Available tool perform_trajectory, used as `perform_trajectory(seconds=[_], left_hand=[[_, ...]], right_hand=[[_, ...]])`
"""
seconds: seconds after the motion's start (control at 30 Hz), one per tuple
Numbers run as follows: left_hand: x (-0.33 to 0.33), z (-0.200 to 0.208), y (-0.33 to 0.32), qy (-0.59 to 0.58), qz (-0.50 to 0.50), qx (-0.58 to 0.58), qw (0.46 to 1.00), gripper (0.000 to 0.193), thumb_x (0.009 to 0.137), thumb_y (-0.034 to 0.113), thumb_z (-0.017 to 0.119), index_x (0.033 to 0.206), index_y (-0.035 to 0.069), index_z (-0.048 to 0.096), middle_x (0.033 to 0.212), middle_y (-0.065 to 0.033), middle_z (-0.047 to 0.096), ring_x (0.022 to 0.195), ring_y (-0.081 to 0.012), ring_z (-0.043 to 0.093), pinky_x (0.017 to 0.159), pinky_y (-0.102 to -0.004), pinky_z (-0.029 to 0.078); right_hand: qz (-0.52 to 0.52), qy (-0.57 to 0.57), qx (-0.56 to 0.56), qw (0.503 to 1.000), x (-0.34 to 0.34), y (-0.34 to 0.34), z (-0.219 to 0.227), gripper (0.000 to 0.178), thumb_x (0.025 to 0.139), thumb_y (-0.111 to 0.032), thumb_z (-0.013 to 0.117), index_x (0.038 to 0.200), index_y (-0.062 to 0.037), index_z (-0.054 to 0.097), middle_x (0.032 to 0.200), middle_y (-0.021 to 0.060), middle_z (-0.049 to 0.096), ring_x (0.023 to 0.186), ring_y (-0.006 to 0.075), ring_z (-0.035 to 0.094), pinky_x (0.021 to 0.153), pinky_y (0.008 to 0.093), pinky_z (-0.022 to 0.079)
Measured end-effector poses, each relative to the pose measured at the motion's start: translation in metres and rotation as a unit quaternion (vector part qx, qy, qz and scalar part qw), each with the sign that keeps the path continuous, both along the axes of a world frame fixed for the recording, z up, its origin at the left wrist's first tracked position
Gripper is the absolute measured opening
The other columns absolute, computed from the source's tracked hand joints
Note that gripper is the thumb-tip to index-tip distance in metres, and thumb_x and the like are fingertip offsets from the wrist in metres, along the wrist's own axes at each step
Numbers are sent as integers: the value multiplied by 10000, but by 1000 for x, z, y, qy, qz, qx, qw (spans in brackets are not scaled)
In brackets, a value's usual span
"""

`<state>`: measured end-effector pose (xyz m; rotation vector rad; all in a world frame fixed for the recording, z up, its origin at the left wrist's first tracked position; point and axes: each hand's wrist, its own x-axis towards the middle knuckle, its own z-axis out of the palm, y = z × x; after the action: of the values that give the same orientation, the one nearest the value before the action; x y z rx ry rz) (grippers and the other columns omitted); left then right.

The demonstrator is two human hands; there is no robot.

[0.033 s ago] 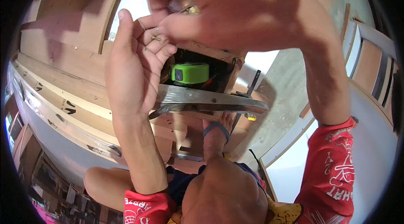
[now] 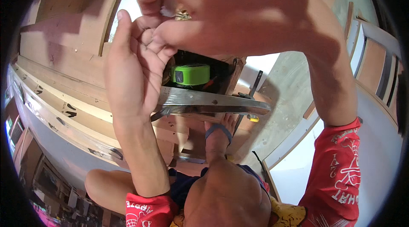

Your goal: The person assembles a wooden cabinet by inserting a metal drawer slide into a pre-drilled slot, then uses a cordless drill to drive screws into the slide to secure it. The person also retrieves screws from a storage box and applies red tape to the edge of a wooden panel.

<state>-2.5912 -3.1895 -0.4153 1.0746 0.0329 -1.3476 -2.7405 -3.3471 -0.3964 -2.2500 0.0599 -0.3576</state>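
Observation:
My left hand (image 2: pixel 134 65) is palm up, its thumb stretched out and its fingers slightly curled. My right hand (image 2: pixel 187 31) reaches across above it, thumb and fingertips closed over the left fingers. Several small brass-coloured screws (image 2: pixel 183 14) show in the hollow of the right hand, beside something whitish that I cannot make out. Whatever lies between the right thumb and the left fingers is hidden. Below the hands, a green tape measure (image 2: pixel 191 75) sits in a dark-bottomed wooden box (image 2: pixel 233 82). A long silver-grey bar (image 2: pixel 204 99) lies across the box's near side.
A black bar-like tool (image 2: pixel 256 82) stands right of the box, near a small yellow-ended item (image 2: pixel 252 118). Long wooden boards (image 2: pixel 64 95) run along the left. White panels with wooden edging (image 2: pixel 298 171) lie at right. My sandalled foot (image 2: pixel 218 133) is just below the box.
My right hand has shifted left and its thumb has come down over the left fingers. The small screw seen on those fingers is now out of sight.

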Motion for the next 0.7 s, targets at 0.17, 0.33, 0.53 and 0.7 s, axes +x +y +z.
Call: perform_trajectory(seconds=[0.17,0.33,0.53,0.7], left_hand=[[13,-11,3,21,-36,-29,999,245,1127,245,509,978,59,565,795,-12,529,640,-102,433,607,-262,377],[39,-15,19,-76,16,-12,997,225,1120,213,515,931,93,529,690,63,362,564,-51,289,540,-247,259],[31,-18,18,-89,31,1,996,228,1118,212,529,928,87,554,670,66,365,555,-50,285,535,-247,252],[29,-17,21,-104,37,10,994,230,1113,221,546,928,85,559,673,68,374,558,-49,298,538,-243,258]], right_hand=[[43,354,-158,921,-9,-47,61,299,923,-168,699,1158,17,686,1090,255,698,985,334,718,802,430,594],[-213,278,-263,899,-32,16,-95,201,844,-200,783,962,-38,783,990,166,743,864,364,748,763,474,609],[-163,284,-271,905,-10,30,-136,160,897,-161,699,918,-21,773,1184,120,726,910,356,753,783,480,606],[-130,291,-274,908,8,25,-145,152,861,-119,666,873,-8,769,1019,187,760,832,369,776,708,478,622]])
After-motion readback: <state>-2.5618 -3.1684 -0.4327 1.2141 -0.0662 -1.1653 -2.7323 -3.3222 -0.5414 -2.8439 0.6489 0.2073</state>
